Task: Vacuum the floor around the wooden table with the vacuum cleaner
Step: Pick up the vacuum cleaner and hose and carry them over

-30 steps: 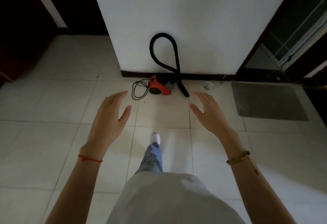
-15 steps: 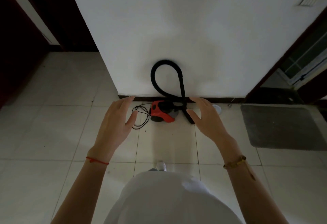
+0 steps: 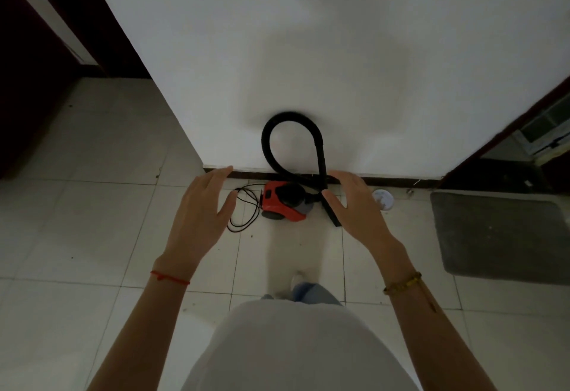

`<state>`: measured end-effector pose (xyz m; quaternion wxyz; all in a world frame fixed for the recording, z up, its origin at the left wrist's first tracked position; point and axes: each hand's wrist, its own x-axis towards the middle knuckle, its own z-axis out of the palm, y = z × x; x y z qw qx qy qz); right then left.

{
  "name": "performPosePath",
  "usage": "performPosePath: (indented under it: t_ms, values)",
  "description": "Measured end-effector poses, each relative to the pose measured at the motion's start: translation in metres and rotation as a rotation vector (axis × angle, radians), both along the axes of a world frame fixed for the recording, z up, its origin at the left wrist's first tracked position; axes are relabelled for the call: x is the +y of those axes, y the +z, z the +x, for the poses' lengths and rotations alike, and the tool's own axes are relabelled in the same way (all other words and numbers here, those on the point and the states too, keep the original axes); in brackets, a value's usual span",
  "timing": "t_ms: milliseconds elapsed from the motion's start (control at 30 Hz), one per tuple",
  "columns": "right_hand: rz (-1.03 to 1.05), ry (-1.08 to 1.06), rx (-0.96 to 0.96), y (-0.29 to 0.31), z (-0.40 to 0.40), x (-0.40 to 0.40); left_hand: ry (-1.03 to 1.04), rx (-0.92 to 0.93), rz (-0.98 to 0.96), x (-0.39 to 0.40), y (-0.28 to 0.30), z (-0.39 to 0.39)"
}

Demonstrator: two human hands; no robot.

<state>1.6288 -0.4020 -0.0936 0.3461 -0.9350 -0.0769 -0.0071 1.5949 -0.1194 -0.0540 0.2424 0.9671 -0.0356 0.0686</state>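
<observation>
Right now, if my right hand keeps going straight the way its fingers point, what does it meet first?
Probably the black vacuum hose where it crosses itself above the red vacuum body. The right hand is open and empty. Depth is unclear from this single view, so it may pass beside it toward the wall.

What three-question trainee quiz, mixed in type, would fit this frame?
1. True or false: the left hand grips the looped black hose.
2. Which lies right of the red and black canister vacuum cleaner: A grey floor mat, B coiled black power cord?
3. Fill in: the right hand is ____.

Key: 1 false; 2 A; 3 open, holding nothing.
</observation>
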Motion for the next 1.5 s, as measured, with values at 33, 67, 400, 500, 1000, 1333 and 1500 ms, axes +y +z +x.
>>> performPosePath:
  t_ms: [33,67,400,500,1000,1333,1500]
  values:
    - [0.005,0.009,-0.002,-0.002,0.009,-0.003,0.010,-0.002,-0.001,-0.003,-0.002,0.008]
    - [0.007,0.021,-0.003,-0.005,0.018,-0.005,0.020,-0.005,0.005,-0.005,-0.005,0.015]
    - [-0.017,0.083,-0.012,-0.054,0.109,-0.013,0.154,0.002,0.004,-0.009,-0.061,0.087]
    - [-0.026,0.096,0.005,-0.087,0.133,-0.011,0.171,0.018,0.002,-0.004,-0.097,0.109]
    - [-0.014,0.112,0.011,-0.372,0.237,0.030,0.167,0.067,0.037,0.046,-0.424,0.200]
    - [-0.012,0.132,-0.182,-0.544,0.297,0.053,0.183,0.069,0.078,0.072,-0.637,0.242]
    - [0.010,0.165,-0.296,-0.577,0.316,0.065,0.163,0.004,0.113,0.078,-0.702,0.260]
